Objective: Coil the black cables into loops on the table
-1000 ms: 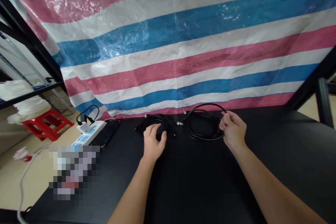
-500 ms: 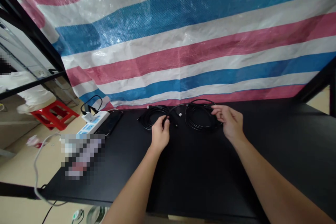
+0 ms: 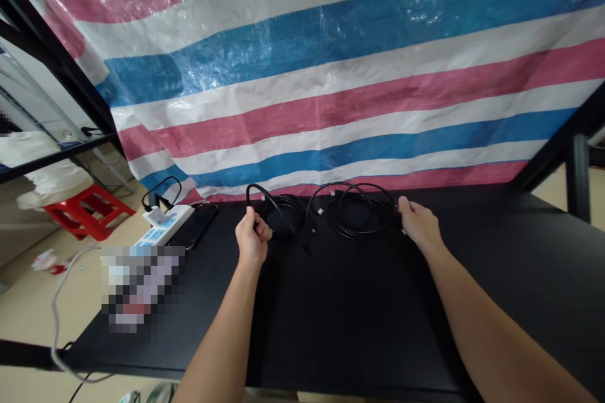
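My left hand [image 3: 253,236] is closed round a black cable [image 3: 259,187], which arches up from the fist and drops toward the tabletop. Just right of that fist lies a black cable coil [image 3: 293,203], partly hidden by the hand and the held cable. A second, looser cable coil [image 3: 350,233] rests further right. At its right edge my right hand [image 3: 418,223] is pinched on a black cable, with a small pale connector showing below the fingers. Between the coils are a light plug [image 3: 320,211] and a smaller cable tip [image 3: 313,231].
On the left of the black table [image 3: 331,327] are a white power strip [image 3: 163,228] with a charger plugged in, a dark phone [image 3: 201,225] and a blurred-out item. A striped tarp [image 3: 326,107] hangs behind. A person sits on a red stool [image 3: 87,211] beyond the table.
My left hand has moved left, pulling its cable into an arch away from the coils. My right hand stays by the right coil, its fingers more tightly closed. The view has shifted slightly.
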{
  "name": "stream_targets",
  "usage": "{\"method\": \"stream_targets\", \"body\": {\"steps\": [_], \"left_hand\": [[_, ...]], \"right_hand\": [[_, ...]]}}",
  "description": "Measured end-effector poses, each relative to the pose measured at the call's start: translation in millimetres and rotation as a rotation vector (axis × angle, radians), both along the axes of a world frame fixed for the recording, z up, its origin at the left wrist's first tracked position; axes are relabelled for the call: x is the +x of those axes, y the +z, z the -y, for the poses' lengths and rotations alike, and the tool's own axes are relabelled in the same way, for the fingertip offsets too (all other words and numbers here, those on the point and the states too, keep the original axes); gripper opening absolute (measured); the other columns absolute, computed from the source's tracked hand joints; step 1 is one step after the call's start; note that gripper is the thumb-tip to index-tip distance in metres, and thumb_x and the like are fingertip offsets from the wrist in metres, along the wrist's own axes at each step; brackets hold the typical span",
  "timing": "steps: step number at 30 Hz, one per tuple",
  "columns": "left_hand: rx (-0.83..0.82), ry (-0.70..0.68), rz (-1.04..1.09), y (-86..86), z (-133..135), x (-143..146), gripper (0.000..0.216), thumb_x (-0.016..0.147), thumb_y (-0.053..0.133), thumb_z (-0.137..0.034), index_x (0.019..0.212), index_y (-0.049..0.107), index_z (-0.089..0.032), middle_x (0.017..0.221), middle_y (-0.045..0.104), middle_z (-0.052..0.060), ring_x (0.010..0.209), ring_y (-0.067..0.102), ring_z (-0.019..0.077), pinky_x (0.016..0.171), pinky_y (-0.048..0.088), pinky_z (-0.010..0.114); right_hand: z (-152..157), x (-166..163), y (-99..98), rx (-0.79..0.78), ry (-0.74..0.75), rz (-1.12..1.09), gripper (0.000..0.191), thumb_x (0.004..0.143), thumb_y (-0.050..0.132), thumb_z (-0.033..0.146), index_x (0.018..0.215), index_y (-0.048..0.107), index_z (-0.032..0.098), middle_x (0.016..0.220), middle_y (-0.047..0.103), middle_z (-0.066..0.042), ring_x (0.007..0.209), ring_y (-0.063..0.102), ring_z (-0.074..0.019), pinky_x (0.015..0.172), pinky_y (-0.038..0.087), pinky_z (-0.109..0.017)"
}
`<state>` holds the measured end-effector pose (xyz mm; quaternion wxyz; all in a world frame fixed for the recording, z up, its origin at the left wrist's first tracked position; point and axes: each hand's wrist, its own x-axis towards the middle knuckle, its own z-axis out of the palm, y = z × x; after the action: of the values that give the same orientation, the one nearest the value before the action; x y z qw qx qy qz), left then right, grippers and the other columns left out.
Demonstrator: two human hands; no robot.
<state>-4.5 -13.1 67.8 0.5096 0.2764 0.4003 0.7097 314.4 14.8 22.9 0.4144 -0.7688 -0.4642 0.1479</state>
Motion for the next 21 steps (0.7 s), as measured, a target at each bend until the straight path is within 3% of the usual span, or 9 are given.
{"method": "stream_targets", "body": {"steps": [5,9,12,15,18,21], "left_hand": [[-0.105,-0.045,0.134,5.8,-0.6,-6.3,0.045,0.083,0.058,-0.047,0.054,0.035,-0.019,0.040,0.022,-0.011,0.029,0.018,0.0031,0.033,0.016,0.017],[-0.148,0.044,0.203,9.3,-4.1,-17.1,0.035,0.089,0.050,-0.034,0.059,0.041,-0.018,0.041,0.028,-0.010,0.029,0.020,0.0031,0.034,0.016,0.016],[-0.159,0.138,0.267,11.9,-5.6,-25.4,0.030,0.091,0.042,-0.024,0.062,0.043,-0.018,0.042,0.031,-0.009,0.030,0.022,0.0032,0.034,0.017,0.016],[-0.138,0.186,0.350,12.6,-6.3,-32.4,0.032,0.092,0.038,-0.022,0.061,0.040,-0.018,0.042,0.029,-0.009,0.030,0.023,0.0039,0.034,0.017,0.016],[-0.121,0.190,0.425,10.7,-7.1,-39.7,0.032,0.092,0.036,-0.023,0.060,0.037,-0.019,0.042,0.026,-0.009,0.029,0.022,0.0044,0.034,0.019,0.017],[-0.121,0.206,0.448,7.3,-8.4,-47.5,0.033,0.093,0.032,-0.023,0.060,0.035,-0.020,0.042,0.024,-0.010,0.028,0.021,0.0046,0.033,0.019,0.017]], "right_hand": [[3.3,-6.4,0.1,-0.034,0.093,0.107,0.020,0.074,0.055,0.040,0.062,0.062,0.025,0.070,0.068,-0.008,0.080,0.065,-0.0291,0.069,0.046,-0.037],[3.9,-14.4,-2.1,-0.080,0.080,0.179,0.011,0.070,0.061,0.035,0.070,0.064,0.024,0.079,0.070,-0.010,0.086,0.064,-0.0313,0.072,0.046,-0.039],[2.2,-17.0,-1.2,-0.140,0.025,0.112,0.005,0.070,0.060,0.028,0.068,0.061,0.024,0.072,0.066,-0.008,0.080,0.063,-0.0297,0.072,0.045,-0.040],[-0.3,-15.8,2.3,-0.043,-0.054,-0.070,0.013,0.068,0.059,0.021,0.056,0.054,0.024,0.058,0.057,-0.003,0.066,0.058,-0.0237,0.066,0.043,-0.036],[-0.4,-12.0,8.7,0.196,-0.164,-0.526,0.018,0.069,0.055,0.020,0.055,0.045,0.024,0.049,0.044,0.003,0.048,0.044,-0.0148,0.053,0.038,-0.029],[3.9,-4.1,15.7,0.342,-0.172,-0.870,0.022,0.078,0.043,0.026,0.057,0.034,0.024,0.044,0.032,0.007,0.039,0.032,-0.0114,0.045,0.033,-0.026]]}}
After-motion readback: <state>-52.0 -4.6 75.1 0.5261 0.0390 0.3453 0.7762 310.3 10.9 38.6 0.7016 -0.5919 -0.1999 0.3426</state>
